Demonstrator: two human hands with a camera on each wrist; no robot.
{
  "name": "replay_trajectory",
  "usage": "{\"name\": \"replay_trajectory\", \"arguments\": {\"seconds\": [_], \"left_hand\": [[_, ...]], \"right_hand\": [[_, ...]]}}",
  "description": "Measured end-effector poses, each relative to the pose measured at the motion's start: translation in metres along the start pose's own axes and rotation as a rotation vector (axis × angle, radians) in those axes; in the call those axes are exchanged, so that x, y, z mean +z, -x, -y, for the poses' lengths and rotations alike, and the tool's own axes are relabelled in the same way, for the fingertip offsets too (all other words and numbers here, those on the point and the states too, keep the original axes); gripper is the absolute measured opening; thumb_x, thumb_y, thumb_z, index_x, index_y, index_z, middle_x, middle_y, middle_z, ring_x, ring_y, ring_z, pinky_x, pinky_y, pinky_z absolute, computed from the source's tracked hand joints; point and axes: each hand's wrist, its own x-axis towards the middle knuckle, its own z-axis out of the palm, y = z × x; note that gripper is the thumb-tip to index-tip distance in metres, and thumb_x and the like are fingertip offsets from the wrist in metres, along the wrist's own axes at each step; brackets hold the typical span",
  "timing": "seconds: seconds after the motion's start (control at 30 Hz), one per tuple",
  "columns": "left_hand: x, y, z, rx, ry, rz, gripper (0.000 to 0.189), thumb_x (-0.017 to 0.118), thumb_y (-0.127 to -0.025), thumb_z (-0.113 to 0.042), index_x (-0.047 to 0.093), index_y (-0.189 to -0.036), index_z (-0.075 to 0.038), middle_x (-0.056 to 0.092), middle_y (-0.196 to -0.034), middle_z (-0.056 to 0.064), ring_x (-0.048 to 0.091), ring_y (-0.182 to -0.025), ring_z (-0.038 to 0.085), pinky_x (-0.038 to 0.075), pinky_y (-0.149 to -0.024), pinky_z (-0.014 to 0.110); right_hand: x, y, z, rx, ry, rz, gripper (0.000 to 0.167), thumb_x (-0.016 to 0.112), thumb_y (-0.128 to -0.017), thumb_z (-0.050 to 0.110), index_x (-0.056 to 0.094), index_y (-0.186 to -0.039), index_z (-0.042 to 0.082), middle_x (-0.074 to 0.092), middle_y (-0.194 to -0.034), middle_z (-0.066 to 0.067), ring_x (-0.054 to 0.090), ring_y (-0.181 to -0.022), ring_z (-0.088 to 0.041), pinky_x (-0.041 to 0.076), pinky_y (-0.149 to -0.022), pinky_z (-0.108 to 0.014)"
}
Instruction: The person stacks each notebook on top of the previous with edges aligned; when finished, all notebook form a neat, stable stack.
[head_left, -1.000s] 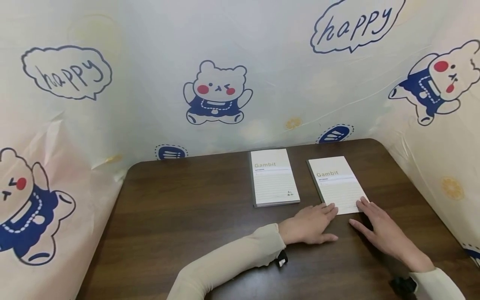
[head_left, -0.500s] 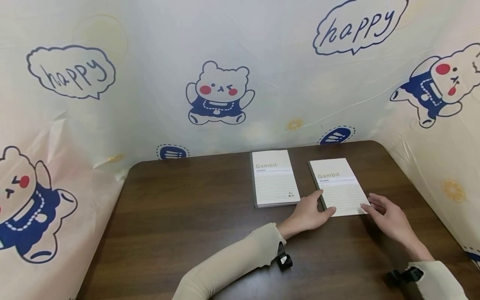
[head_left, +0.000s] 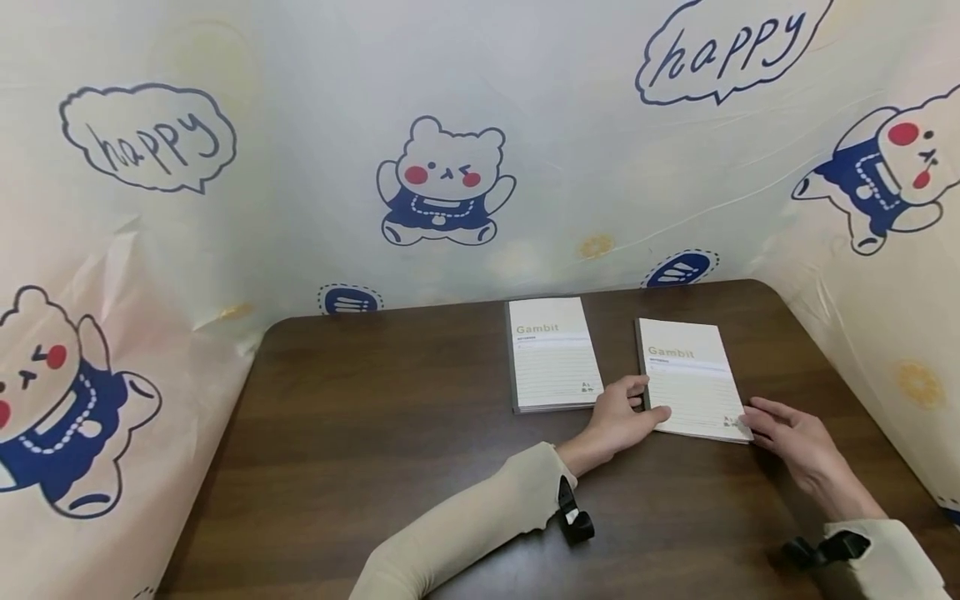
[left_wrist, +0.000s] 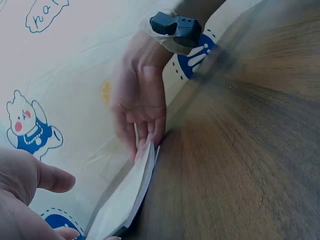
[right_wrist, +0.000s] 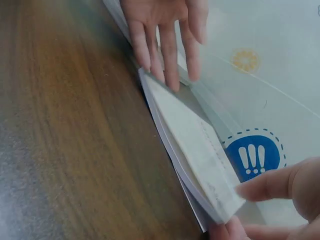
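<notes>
In the head view a white-covered notebook (head_left: 693,379) marked "Gambit" lies at the right of the table, its near edge slightly raised. My right hand (head_left: 798,446) pinches its near right corner, thumb on the cover and fingers beneath; the right wrist view shows this grip at the notebook's corner (right_wrist: 200,160). At the opposite side, my left hand (head_left: 618,421) has its fingers beside the dark spine and its thumb over the near left corner. Its fingers look mostly straight in the right wrist view, where the left hand (right_wrist: 165,30) is by the notebook's far end.
To the left lies a stack of similar notebooks (head_left: 555,358), very close to my left fingers. The brown wooden table (head_left: 360,433) meets a patterned cloth backdrop (head_left: 300,167) at the back and sides. Dark cameras (head_left: 573,517) are strapped to both wrists.
The notebook has shifted a little right and turned, and its near edge has come up. My right hand went from lying on its corner to pinching it; my left hand moved to the spine side.
</notes>
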Motion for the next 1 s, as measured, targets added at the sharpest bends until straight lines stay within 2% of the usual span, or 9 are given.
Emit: {"name": "replay_trajectory", "arguments": {"seconds": [0.17, 0.33, 0.47, 0.57, 0.73, 1.0], "left_hand": [[0.002, -0.001, -0.001, -0.014, 0.1, -0.026, 0.053, 0.082, -0.089, -0.016, 0.064, -0.139, -0.015, 0.069, -0.136, 0.005, 0.07, -0.12, 0.023, 0.058, -0.09, 0.025], [0.004, 0.0, 0.0, 0.017, 0.162, -0.051, 0.054, 0.081, -0.085, -0.001, 0.066, -0.137, -0.009, 0.071, -0.126, 0.007, 0.074, -0.104, 0.018, 0.059, -0.079, 0.021], [0.004, 0.0, 0.001, 0.023, 0.118, -0.055, 0.059, 0.08, -0.083, 0.005, 0.065, -0.139, -0.006, 0.068, -0.118, 0.006, 0.073, -0.089, 0.01, 0.057, -0.071, 0.017], [0.004, 0.0, 0.002, 0.019, 0.091, -0.055, 0.06, 0.08, -0.082, 0.006, 0.065, -0.139, -0.005, 0.065, -0.115, 0.005, 0.071, -0.084, 0.007, 0.056, -0.068, 0.016], [0.0, 0.0, 0.002, 0.031, 0.125, -0.067, 0.061, 0.079, -0.08, 0.009, 0.066, -0.138, -0.006, 0.069, -0.115, 0.005, 0.071, -0.081, 0.006, 0.056, -0.067, 0.017], [-0.015, 0.002, 0.001, 0.078, 0.111, -0.058, 0.062, 0.078, -0.082, 0.007, 0.065, -0.14, -0.011, 0.069, -0.12, 0.004, 0.072, -0.085, 0.007, 0.058, -0.066, 0.019]], "right_hand": [[-0.004, 0.003, 0.0, 0.067, 0.017, -0.004, 0.077, 0.067, -0.102, 0.017, 0.025, -0.158, -0.015, 0.061, -0.091, 0.031, 0.06, -0.084, 0.01, 0.059, -0.075, -0.015], [-0.006, 0.004, 0.0, 0.07, 0.07, 0.02, 0.073, 0.067, -0.102, 0.017, 0.03, -0.156, -0.016, 0.062, -0.094, 0.027, 0.059, -0.085, 0.01, 0.058, -0.075, -0.015], [-0.006, 0.004, -0.001, 0.045, 0.085, 0.042, 0.069, 0.066, -0.103, 0.016, 0.033, -0.155, -0.016, 0.058, -0.095, 0.028, 0.058, -0.087, 0.01, 0.056, -0.076, -0.015], [-0.006, 0.006, -0.001, 0.018, 0.091, 0.046, 0.066, 0.066, -0.103, 0.017, 0.036, -0.154, -0.014, 0.056, -0.098, 0.027, 0.057, -0.088, 0.01, 0.056, -0.077, -0.016], [-0.005, 0.01, 0.002, -0.028, 0.096, 0.031, 0.06, 0.068, -0.102, 0.018, 0.043, -0.15, -0.008, 0.056, -0.101, 0.025, 0.057, -0.09, 0.009, 0.056, -0.077, -0.017], [0.004, 0.014, 0.015, -0.079, 0.105, 0.02, 0.071, 0.068, -0.102, 0.017, 0.032, -0.153, -0.017, 0.058, -0.102, 0.022, 0.061, -0.089, 0.005, 0.059, -0.077, -0.019]]}}
